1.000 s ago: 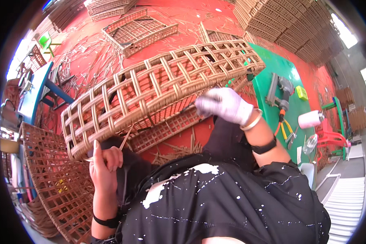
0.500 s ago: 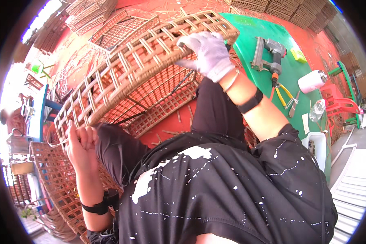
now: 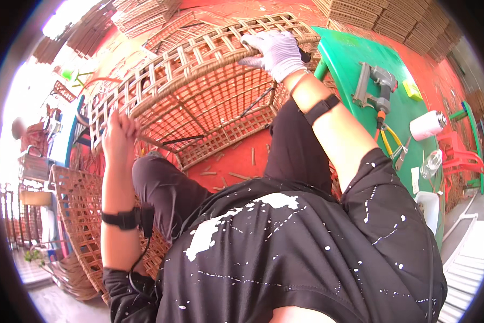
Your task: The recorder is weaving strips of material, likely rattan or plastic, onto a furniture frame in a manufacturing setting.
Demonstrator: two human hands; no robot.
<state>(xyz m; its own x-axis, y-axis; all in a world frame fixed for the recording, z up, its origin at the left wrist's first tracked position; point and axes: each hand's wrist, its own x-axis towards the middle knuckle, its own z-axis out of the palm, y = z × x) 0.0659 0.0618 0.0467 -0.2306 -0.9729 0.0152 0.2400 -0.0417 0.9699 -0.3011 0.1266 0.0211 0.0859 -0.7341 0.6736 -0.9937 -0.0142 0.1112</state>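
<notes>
A large brown wicker basket (image 3: 196, 67) with open lattice sides is tipped on its side in front of my knees. My right hand (image 3: 278, 56), in a pale glove, grips its upper rim near the right end, thumb below and fingers over the edge. At the basket's left end my bare left hand (image 3: 121, 132) is closed, its curled fingers against the corner of the rim. Dark rods run along the basket's inside. A thin reddish strip (image 3: 103, 80) arcs just beyond the left hand, and where its ends go I cannot tell.
On the green table (image 3: 341, 46) at right lie a nail gun (image 3: 383, 89), yellow-handled pliers (image 3: 387, 141), a yellow box (image 3: 412, 90) and a white bottle (image 3: 428, 125). A red stool (image 3: 460, 156) stands beyond. Another woven basket (image 3: 80, 215) is at my left; stacked wicker panels (image 3: 355, 16) stand behind.
My left hand has risen and moved forward along the basket's left end. The basket's left end sits higher, and the pale loop of strip beside that hand no longer shows there.
</notes>
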